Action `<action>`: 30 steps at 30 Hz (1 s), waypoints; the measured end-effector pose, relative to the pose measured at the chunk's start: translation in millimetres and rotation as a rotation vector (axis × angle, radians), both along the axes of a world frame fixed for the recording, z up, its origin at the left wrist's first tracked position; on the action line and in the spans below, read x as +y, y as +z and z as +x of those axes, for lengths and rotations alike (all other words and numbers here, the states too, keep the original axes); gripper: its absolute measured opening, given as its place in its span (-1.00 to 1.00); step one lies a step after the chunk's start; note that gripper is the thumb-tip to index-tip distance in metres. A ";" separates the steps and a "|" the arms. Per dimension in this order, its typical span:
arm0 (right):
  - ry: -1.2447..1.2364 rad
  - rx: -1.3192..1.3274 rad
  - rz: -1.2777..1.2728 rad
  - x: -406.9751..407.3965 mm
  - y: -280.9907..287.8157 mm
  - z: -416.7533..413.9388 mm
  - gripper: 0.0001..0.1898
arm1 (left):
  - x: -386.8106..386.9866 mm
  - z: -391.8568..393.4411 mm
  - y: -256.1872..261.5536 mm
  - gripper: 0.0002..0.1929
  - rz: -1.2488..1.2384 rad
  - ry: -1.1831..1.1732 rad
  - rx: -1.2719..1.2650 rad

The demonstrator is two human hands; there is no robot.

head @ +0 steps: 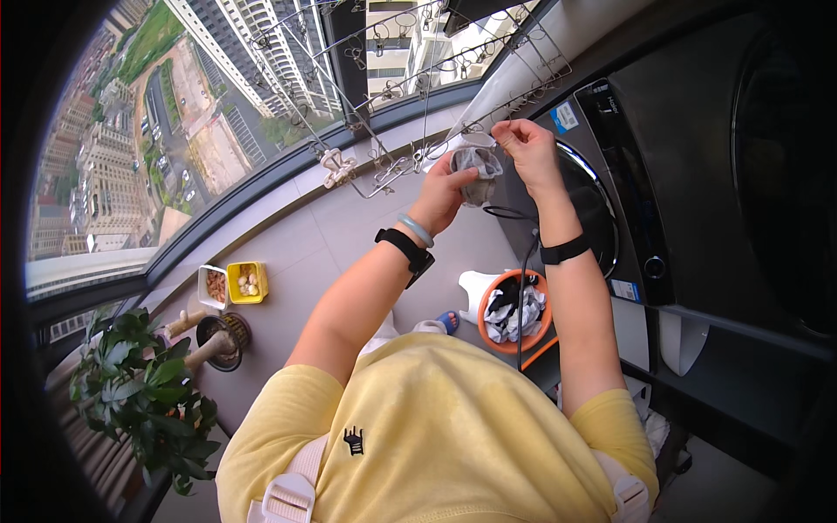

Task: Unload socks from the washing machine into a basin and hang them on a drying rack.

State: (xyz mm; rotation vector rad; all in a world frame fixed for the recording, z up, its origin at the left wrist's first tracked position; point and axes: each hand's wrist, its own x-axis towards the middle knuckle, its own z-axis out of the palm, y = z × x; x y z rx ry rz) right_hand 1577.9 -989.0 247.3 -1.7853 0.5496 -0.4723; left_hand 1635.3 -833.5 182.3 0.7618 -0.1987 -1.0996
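Observation:
A metal hanging rack with many wire clips (pixel 428 68) hangs in front of the window at arm's height. My left hand (pixel 449 189) grips a small grey fabric item (pixel 478 175), perhaps a sock, just below the rack's near edge. A white piece of cloth (pixel 476 139) shows right behind it. Close by on the right, my right hand (pixel 525 149) is raised at the rack's edge with thumb and forefinger pinched together; whether a clip is between them cannot be made out. White plastic hooks (pixel 337 168) sit at the rack's left corner.
An orange-rimmed basket (pixel 482 320) of black and white laundry stands on the floor, with a black cable (pixel 521 307) passing over it. A front-loading washing machine (pixel 628 196) is on the right. Yellow (pixel 264 282) and white containers and a potted plant (pixel 140 386) are at left.

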 end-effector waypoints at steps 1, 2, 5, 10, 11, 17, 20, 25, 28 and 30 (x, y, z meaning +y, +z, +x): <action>-0.001 0.000 0.001 -0.7 -1.6 0.9 -0.67 | 1.9 -1.7 1.9 -0.63 -0.071 0.021 0.065; -0.034 -0.008 -0.003 -1.1 -3.2 2.1 -0.68 | 2.9 -2.3 3.9 -0.63 -0.142 0.043 0.130; -0.081 -0.024 0.046 1.8 -7.0 3.4 -0.69 | 5.3 -1.8 7.9 -0.65 -0.148 0.056 0.160; -0.129 -0.110 0.087 10.1 -16.6 6.7 -0.66 | 8.8 -4.1 12.0 -0.67 -0.155 0.086 0.167; -0.118 -0.099 0.063 9.0 -20.8 5.6 -0.67 | 9.5 -5.5 14.8 -0.70 -0.140 0.089 0.187; -0.058 -0.010 0.132 7.6 -10.7 -3.0 -0.70 | -0.5 -9.4 19.2 -0.64 -0.100 0.061 0.109; -0.075 0.006 0.129 1.0 6.5 -18.6 -0.57 | -10.6 -12.1 7.9 -0.58 -0.020 -0.075 -0.070; -0.181 0.053 0.058 -16.7 9.2 -110.0 -0.50 | -22.1 -22.6 -6.9 -0.25 0.188 -0.276 -0.560; -0.356 0.208 0.208 -34.0 -20.6 -215.7 -0.60 | -34.2 -21.9 -48.5 -0.12 0.379 -0.219 -0.881; -0.536 0.315 0.316 -31.5 -65.6 -290.8 -0.64 | -29.8 -28.8 -58.4 -0.10 0.485 -0.222 -0.860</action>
